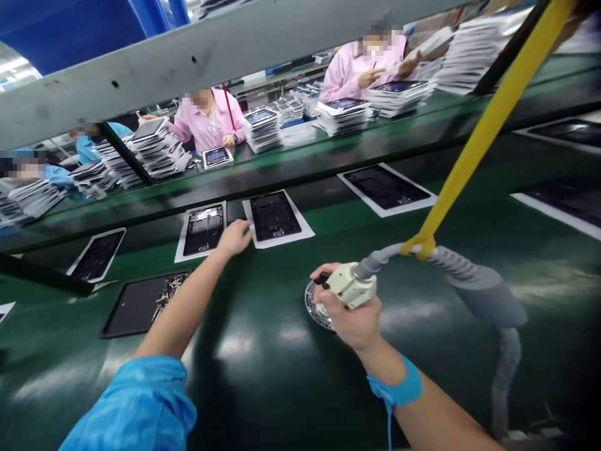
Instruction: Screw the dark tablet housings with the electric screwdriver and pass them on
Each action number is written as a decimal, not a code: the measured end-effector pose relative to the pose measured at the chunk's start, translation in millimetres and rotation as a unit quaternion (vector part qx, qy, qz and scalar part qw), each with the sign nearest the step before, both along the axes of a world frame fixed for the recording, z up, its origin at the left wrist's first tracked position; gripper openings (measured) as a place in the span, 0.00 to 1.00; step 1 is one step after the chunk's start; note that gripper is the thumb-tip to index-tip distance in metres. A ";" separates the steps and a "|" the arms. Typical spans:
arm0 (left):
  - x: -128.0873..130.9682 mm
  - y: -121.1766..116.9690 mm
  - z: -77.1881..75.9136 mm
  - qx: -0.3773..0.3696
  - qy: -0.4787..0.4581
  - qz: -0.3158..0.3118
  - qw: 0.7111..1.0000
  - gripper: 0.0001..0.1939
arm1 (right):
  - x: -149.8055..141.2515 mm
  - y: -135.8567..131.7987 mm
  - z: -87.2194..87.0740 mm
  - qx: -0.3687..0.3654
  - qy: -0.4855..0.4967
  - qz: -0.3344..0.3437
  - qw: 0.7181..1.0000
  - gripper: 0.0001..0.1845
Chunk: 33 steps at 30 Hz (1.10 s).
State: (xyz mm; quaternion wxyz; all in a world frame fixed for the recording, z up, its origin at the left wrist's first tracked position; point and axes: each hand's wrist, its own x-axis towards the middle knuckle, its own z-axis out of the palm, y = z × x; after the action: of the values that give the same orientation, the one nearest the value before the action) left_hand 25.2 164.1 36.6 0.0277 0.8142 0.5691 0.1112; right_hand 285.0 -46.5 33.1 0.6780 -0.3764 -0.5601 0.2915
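My left hand (233,238) reaches out to the conveyor and rests its fingers on the white sheet under a dark tablet shell (273,216), between that one and another shell (203,229) to its left. The fingers lie fairly flat and hold nothing. My right hand (350,313) is wrapped around a cream-coloured electric screwdriver (350,287), which hangs from a yellow strap (488,122) and a grey hose (474,282). Just under the tool a round perforated screw dish (313,307) sits on the green table.
A black tray (141,304) with several small screws lies at the left. More tablet shells (385,186) on white sheets ride the belt. Across the line, people in pink and blue coats work beside tall stacks of trays (157,150). A grey beam (188,62) crosses overhead.
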 end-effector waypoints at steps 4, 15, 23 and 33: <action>64.3 -4.4 -9.4 -0.052 0.105 -0.078 0.990 0.16 | 1.3 0.0 0.7 -0.004 -0.013 -0.008 1.000 0.11; 72.7 0.6 -8.9 -0.089 0.170 -0.088 0.978 0.16 | -1.8 2.9 5.0 0.037 -0.040 -0.027 0.998 0.12; 73.5 7.3 10.5 -0.134 0.219 -0.124 0.958 0.10 | 0.6 4.5 4.5 0.028 -0.052 -0.034 0.998 0.12; 65.8 -10.6 24.2 -0.122 0.230 -0.111 0.959 0.13 | 1.6 8.2 -0.2 0.019 -0.052 -0.044 0.998 0.12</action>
State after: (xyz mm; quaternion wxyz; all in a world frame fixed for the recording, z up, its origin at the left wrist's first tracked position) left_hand 91.0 153.4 60.8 0.0071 0.8663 0.4757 -0.1525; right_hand 286.6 -38.4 33.0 0.6667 -0.4024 -0.5832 0.2310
